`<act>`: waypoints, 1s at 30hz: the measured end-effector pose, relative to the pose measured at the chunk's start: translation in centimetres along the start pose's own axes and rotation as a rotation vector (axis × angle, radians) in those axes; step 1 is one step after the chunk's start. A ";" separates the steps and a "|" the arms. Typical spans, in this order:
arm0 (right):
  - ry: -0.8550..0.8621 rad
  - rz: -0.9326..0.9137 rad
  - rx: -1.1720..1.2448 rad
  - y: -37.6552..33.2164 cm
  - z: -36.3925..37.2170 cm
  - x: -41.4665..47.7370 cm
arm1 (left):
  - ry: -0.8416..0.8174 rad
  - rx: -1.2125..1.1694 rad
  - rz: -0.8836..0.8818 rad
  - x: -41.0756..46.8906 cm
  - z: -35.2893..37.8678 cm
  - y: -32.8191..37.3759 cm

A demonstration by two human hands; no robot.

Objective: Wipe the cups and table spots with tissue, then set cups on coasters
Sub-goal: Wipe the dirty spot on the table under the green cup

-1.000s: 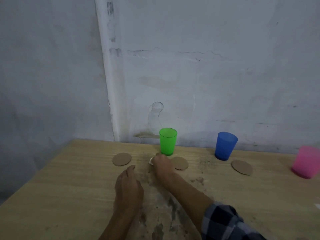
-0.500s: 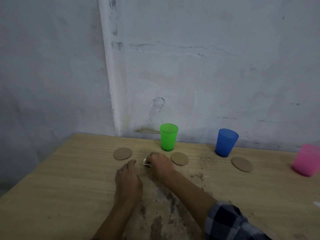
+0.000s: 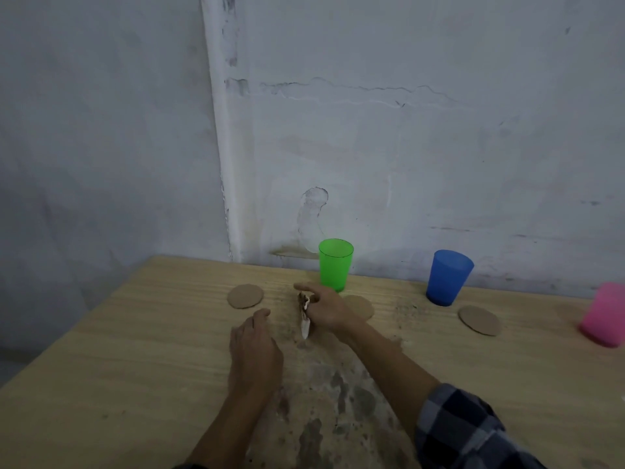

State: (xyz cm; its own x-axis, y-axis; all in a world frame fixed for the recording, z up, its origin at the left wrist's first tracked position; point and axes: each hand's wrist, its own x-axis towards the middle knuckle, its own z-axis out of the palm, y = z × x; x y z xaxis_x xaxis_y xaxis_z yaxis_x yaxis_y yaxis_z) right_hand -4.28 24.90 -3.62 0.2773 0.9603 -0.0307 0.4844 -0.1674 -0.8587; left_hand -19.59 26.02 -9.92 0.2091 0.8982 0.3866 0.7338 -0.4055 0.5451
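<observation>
A plaid sleeve (image 3: 463,431) covers the right forearm above the table's (image 3: 135,367) dark stains (image 3: 338,394). The left hand (image 3: 255,346) rests flat on the wood, fingers relaxed. Just beyond it, the right hand (image 3: 326,308) pinches a soiled tissue (image 3: 305,316) that hangs to the tabletop, forefinger stretched out. Three coasters (image 3: 245,296) (image 3: 362,306) (image 3: 479,320) lie bare. Behind them the green cup (image 3: 335,269), blue cup (image 3: 448,277) and pink cup (image 3: 605,319) stand upright on the table.

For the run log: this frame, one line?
phase: table wipe | right hand: holds soiled tissue | left hand: rests on table | green cup, blue cup, pink cup: off coasters
</observation>
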 end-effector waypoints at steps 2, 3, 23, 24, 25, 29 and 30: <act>0.068 -0.148 -0.209 0.7 0.0 -0.3 | 0.002 0.000 -0.004 0.1 0.1 0.1; 0.106 -0.200 -0.317 1.2 -0.1 -0.4 | 0.001 0.002 -0.008 0.0 0.0 0.1; 0.038 -0.397 -0.903 1.1 -1.9 1.7 | 0.045 0.058 0.035 -0.3 0.7 -0.4; 0.087 -0.390 -0.909 0.4 -1.6 2.2 | 0.049 0.061 0.046 -0.3 0.7 -0.5; 0.129 -0.392 -0.929 -0.3 -1.2 2.7 | 0.049 0.065 0.052 -0.2 0.8 -0.6; 0.171 -0.374 -0.991 -2.3 0.8 4.8 | 0.034 0.063 0.037 0.2 1.1 -0.7; 0.157 -0.359 -0.986 -2.2 1.3 5.1 | 0.031 0.064 0.041 0.2 1.1 -0.6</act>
State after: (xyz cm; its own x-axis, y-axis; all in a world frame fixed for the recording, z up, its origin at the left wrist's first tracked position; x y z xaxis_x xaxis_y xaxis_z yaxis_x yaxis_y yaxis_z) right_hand -5.02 30.50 -2.56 0.0542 0.9617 0.2688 0.9985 -0.0543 -0.0070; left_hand -19.30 26.66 -10.99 0.2202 0.8752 0.4308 0.7650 -0.4289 0.4804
